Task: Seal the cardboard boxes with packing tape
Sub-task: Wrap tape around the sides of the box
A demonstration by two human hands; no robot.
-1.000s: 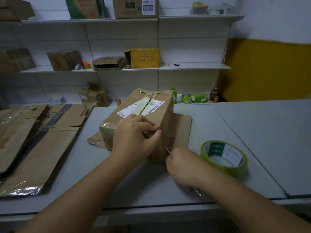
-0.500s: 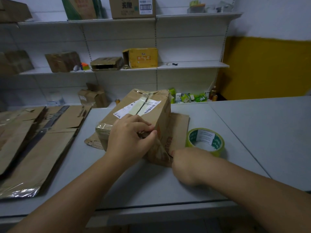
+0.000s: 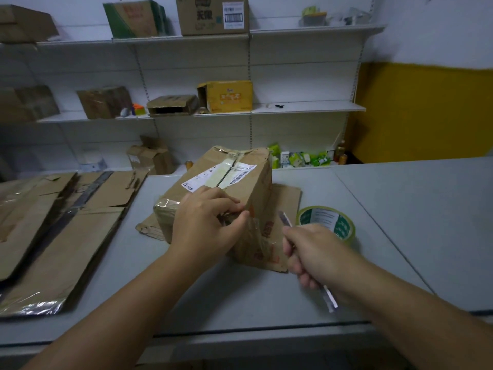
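Grey surface [image 3: 400, 209] is bearing the brown cardboard box [image 3: 240, 188]; my left hand [image 3: 205, 220] is pinching clear tape [image 3: 256, 236] onto its near corner, while my right hand [image 3: 317, 252] is gripping a slim metal blade [image 3: 284, 218] beside it, presumably for trimming.

Two hands are in view, a left hand [image 3: 205, 222] and a right hand [image 3: 314, 252]. One cardboard box [image 3: 240, 188] stands on the worktop [image 3: 213, 297], with one roll of tape [image 3: 326, 222] to its right and one blade [image 3: 285, 219] in the right hand's grip. One flat sheet of card [image 3: 286, 196] lies under the box. At least two flattened cartons [image 3: 88, 231] lie on the left. The far shelves carry eight boxes: three on the top shelf [image 3: 306, 29], four on the middle shelf [image 3: 306, 108], and one crumpled box [image 3: 152, 158] lower down.
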